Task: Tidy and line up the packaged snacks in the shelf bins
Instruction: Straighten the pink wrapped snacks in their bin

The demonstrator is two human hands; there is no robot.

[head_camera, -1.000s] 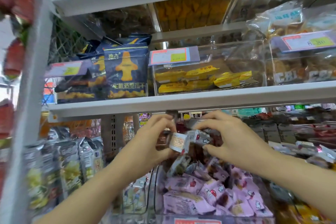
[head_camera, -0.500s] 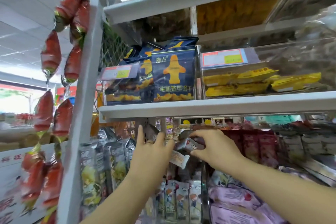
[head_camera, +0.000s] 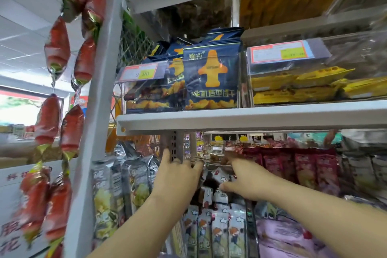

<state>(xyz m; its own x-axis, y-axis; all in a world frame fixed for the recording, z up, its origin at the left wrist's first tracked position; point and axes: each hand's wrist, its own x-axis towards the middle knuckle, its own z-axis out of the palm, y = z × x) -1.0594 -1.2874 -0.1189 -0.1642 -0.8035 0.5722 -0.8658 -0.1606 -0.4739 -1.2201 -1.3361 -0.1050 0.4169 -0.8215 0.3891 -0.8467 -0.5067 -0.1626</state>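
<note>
A: Under the white metal shelf (head_camera: pixel 251 119), the left hand (head_camera: pixel 178 180) lies flat with straight fingers. The right hand (head_camera: pixel 243 182) pinches a small white-and-red snack packet (head_camera: pixel 219 175) just beside it.

B: Below the wrists, white cartoon-printed packets (head_camera: pixel 217 234) stand neatly in line. Pink packets (head_camera: pixel 280 234) under the right forearm look jumbled, so plenty remains, I'd say.

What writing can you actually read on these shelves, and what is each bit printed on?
"豫吉": top of the front dark blue bag.
"飞机造型饼干": bottom of that bag.
"90": yellow patch on the left price tag.
Right price tag: too blurred.
White sign, lower left: red characters, blurred and cut off.
Small packet in the right hand: too small to read.
Cartoon packets below: unreadable.
</note>
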